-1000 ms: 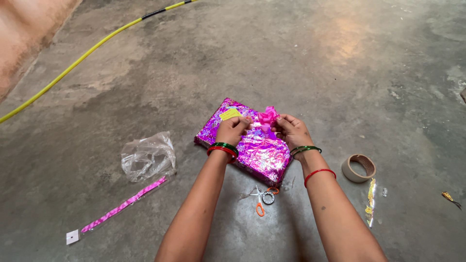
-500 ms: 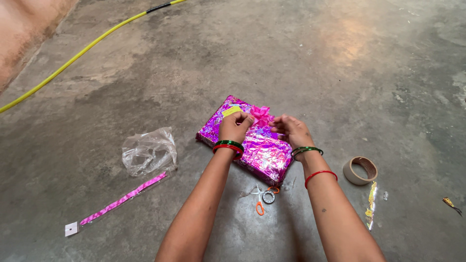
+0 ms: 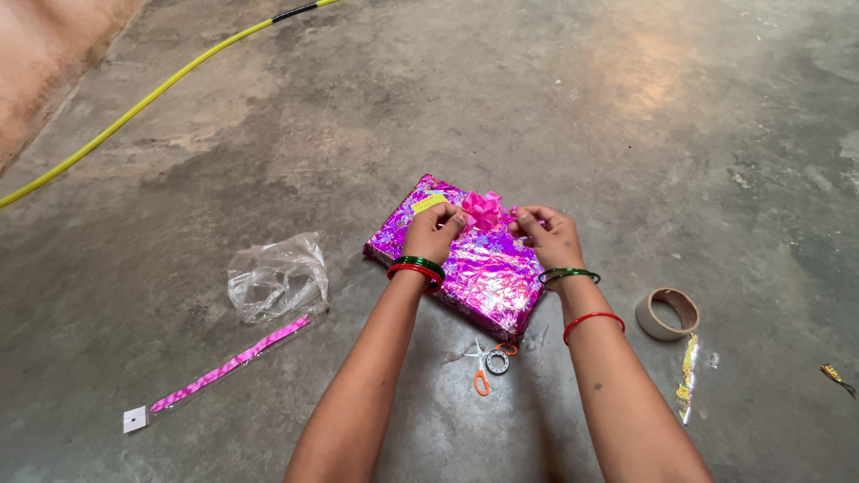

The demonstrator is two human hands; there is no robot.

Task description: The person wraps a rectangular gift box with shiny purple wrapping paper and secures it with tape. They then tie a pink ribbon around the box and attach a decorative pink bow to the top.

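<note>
both hands at a pink bow on a wrapped gift

the gift [image 3: 465,264] lies on the floor [image 3: 555,107]; left hand [image 3: 431,233] and right hand [image 3: 550,237] pinch the bow [image 3: 481,209] on its top. scissors [image 3: 488,365] lie just below the gift, tape [image 3: 667,313] to its right, bag [image 3: 276,279] to its left.

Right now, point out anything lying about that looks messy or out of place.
Nothing is damaged. The wrapped box sits flat, with both hands at the pink bow. Around it lie loose bits: a crumpled plastic bag, scissors partly under the box's near edge, and a gold foil scrap beside the tape roll.
</note>
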